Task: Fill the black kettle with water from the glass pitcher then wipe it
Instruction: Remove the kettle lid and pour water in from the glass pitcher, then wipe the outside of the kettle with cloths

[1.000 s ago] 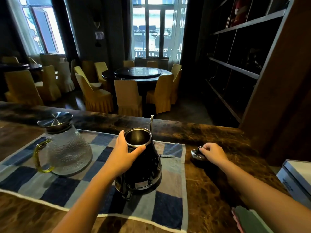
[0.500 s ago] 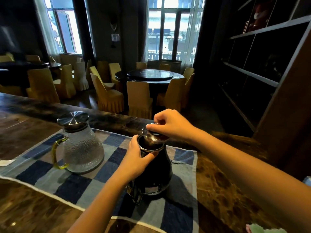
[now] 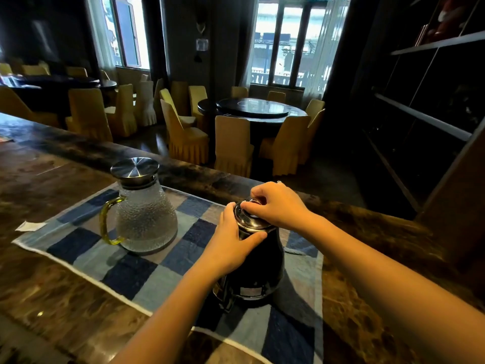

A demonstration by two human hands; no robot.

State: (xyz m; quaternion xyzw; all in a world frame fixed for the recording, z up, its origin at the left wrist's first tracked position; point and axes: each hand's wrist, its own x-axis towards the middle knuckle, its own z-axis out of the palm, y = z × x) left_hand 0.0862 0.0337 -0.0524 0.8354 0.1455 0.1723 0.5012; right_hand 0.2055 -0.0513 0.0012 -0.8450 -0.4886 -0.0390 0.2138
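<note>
Both hands curled: left hand grips black kettle, right hand pinches lid, now seated, earlier tilted.

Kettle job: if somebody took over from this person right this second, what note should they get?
Left hand grips the kettle near its top. Right hand pinches the lid, which sits on the kettle's mouth.
Kettle and pitcher stand upright on the checked cloth. The pitcher is to the left, capped, with no hand on it.
Done: lid on; whether the kettle holds water is hidden.
Left: check the fill if unsure, then wipe the kettle.
</note>
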